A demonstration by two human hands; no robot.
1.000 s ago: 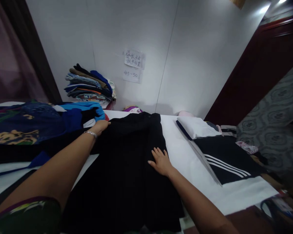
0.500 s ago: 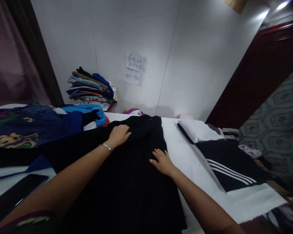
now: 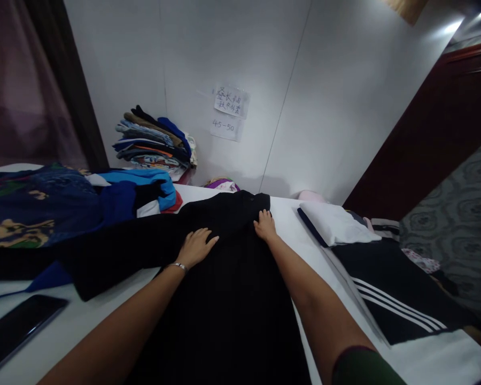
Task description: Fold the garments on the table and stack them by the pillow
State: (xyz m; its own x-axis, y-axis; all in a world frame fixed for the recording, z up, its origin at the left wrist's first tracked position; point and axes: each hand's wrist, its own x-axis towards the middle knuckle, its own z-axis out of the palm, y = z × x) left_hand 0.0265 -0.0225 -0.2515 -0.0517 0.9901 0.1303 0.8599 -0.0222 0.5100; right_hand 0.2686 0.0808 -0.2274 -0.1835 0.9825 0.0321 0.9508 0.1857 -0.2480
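Note:
A black coat (image 3: 228,299) lies spread on the white table, its collar end toward the wall and one long sleeve (image 3: 116,251) reaching out to the left. My left hand (image 3: 194,248) rests flat on the coat's upper left part, fingers stretched out. Near the collar, at the coat's upper right, my right hand (image 3: 265,225) has its fingers bent and closed on the cloth. The coat's lower end runs out of view at the bottom.
A dark phone (image 3: 22,326) lies at the left front. Loose clothes (image 3: 64,203) are heaped at the left, with a folded stack (image 3: 156,141) behind. Folded garments, including black ones with white stripes (image 3: 388,289) and a white one (image 3: 336,222), lie to the right. Paper signs (image 3: 228,109) hang on the wall.
My right hand has moved up along the coat to near the collar, its fingers now bent. My left hand has slid down slightly toward me. The sleeve lies more apart from the coat's body.

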